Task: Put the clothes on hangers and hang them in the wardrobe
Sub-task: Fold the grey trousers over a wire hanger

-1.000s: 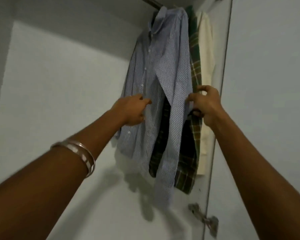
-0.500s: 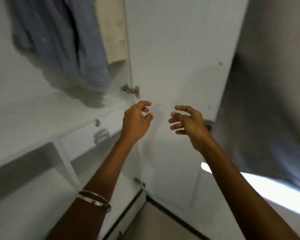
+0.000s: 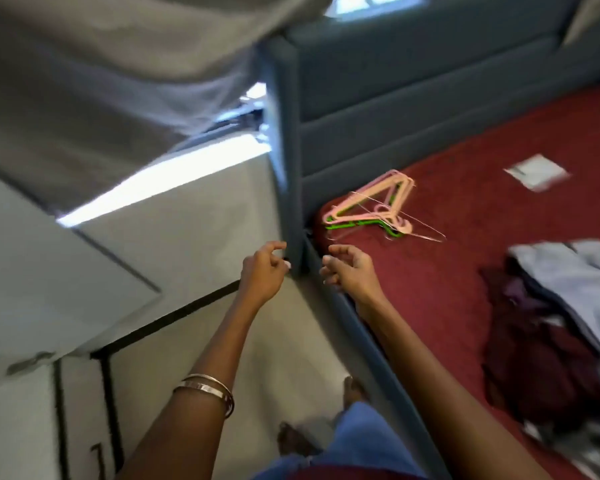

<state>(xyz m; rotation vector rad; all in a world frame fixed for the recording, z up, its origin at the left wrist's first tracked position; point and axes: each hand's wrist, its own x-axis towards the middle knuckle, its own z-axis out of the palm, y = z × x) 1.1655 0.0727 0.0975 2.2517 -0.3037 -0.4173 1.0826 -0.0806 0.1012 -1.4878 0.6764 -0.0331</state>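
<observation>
Daylight glares off the pale floor (image 3: 160, 181) — motion blur smears everything, worst toward the edges.

Both arms are bare to above the elbow, with no sleeves in view. The left forearm carries two thin metal bangles (image 3: 207, 389), silvery with a warm gold tint, set close together. The legs wear blue denim (image 3: 357, 441), and the feet (image 3: 352, 393) are bare.

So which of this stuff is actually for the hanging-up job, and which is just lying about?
For the job:
- pink and green hangers on the bed
- pale blue garment
- maroon clothes

Just lying about:
- white paper
- red bedspread
- grey headboard
</observation>
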